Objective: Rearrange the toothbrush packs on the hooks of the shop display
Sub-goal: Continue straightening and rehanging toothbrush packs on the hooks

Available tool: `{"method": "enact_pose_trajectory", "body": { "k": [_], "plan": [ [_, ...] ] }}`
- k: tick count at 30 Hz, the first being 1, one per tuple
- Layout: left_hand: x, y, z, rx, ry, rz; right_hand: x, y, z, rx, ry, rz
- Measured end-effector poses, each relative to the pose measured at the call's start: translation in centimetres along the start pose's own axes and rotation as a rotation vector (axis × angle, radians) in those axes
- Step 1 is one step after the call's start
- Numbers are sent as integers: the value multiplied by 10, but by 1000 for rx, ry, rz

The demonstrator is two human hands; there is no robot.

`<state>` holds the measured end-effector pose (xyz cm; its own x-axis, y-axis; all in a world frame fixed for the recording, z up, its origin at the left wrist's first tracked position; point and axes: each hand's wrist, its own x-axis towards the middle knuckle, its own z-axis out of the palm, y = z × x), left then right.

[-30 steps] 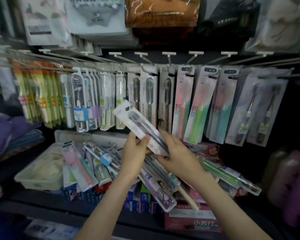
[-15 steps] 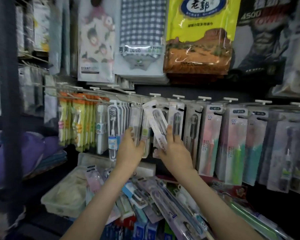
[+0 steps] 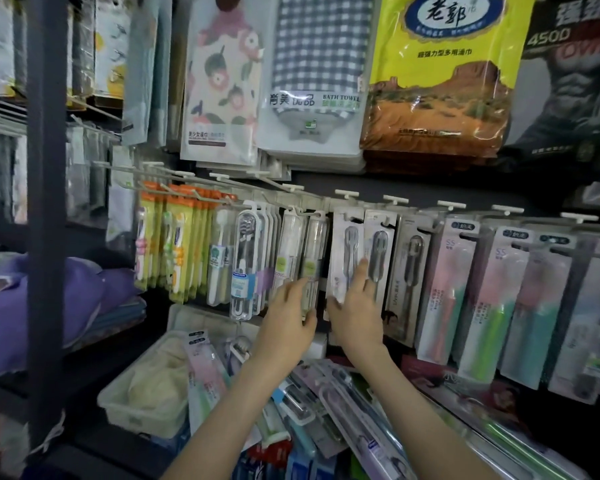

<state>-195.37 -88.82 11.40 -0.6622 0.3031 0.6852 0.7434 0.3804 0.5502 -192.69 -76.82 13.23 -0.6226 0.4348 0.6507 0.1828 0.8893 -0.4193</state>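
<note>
Up on the display, a white toothbrush pack (image 3: 346, 251) hangs from one of the hooks (image 3: 346, 194). The straight fingers (image 3: 361, 271) of the right hand (image 3: 355, 317) are pressed flat on its lower front, not curled. The pack's bottom edge is blurred and the thumb cannot be made out. Just left of those fingers, the left hand (image 3: 288, 323) reaches up, its fingers extended and their tips touching a clear pack (image 3: 312, 258) on the next hook, palm hidden. Right of the fingers hang grey packs (image 3: 409, 271), then pink-and-green packs (image 3: 444, 292), the last cut off at the frame edge. Below the wrists, loose packs (image 3: 343, 410) lie heaped beside a white tub (image 3: 142, 407). Bagged towels (image 3: 312, 71) hang above; a dark post (image 3: 45, 202) blocks the far left.
</note>
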Motion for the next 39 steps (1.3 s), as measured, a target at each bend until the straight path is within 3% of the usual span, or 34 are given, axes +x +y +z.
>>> {"method": "enact_pose_trajectory", "body": {
  "k": [5, 9, 18, 26, 30, 33, 36, 39],
  "plan": [
    [-14, -11, 5, 135, -87, -10, 1, 4, 3, 46, -35, 16],
    [-44, -22, 5, 245, -202, -17, -22, 22, -6, 79, -125, -74],
    [-132, -13, 33, 195, -373, 3, -114, 89, -22, -240, -580, 9],
    [-162, 3, 68, 128, -227, 72, -165, 105, -31, -240, -374, -139],
    [-173, 23, 73, -27, -217, -207, -177, 116, -32, -98, -264, -103],
    [-177, 33, 84, -178, -348, -483, -180, 127, -31, -33, -203, -34],
    [-178, 39, 101, -503, -384, -685, -180, 135, -29, 16, -175, -14],
    [-176, 45, 111, -823, -296, -833, -178, 139, -29, 105, -188, -19]
  ]
}}
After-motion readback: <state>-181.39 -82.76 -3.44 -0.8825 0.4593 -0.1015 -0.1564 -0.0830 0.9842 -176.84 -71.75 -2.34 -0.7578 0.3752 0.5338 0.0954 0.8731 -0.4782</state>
